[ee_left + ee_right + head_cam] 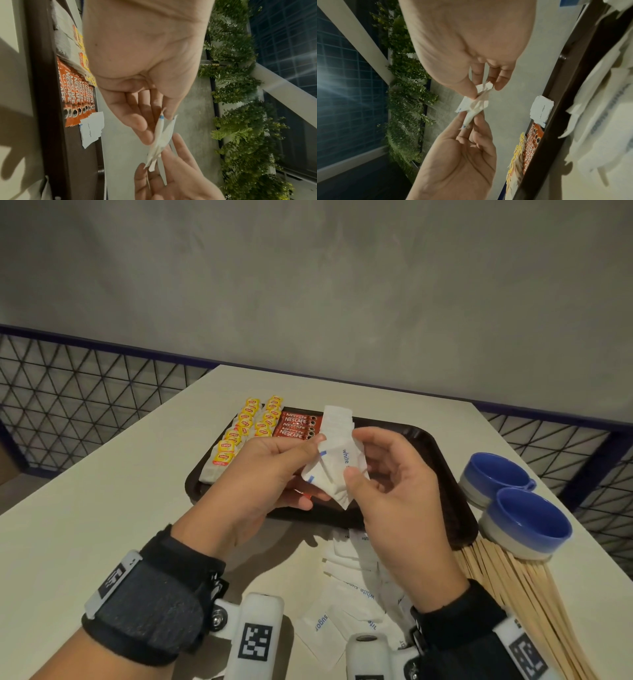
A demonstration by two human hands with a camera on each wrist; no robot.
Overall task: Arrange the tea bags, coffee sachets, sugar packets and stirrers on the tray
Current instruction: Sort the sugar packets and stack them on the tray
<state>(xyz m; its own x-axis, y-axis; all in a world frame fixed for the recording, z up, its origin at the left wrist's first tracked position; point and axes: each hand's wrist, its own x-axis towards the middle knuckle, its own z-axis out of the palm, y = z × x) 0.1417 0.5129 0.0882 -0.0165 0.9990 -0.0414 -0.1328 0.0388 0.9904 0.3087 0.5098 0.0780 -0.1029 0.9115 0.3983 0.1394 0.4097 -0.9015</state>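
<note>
Both hands hold a small bunch of white sugar packets (334, 474) above the dark brown tray (442, 474). My left hand (274, 467) grips the bunch from the left, and my right hand (383, 470) pinches it from the right between thumb and fingers. The same bunch of sugar packets (161, 136) (476, 104) shows edge-on in both wrist views. On the tray lie two rows of yellow-tagged tea bags (246, 429), red coffee sachets (296, 424) and a row of sugar packets (337, 417). Loose sugar packets (356, 583) lie on the table in front of the tray. Wooden stirrers (524, 601) lie at the right.
Two blue-and-white cups (513, 498) stand right of the tray, next to the stirrers. The pale table (102, 508) ends at a black mesh railing (85, 392) on the left and behind. A grey wall rises beyond.
</note>
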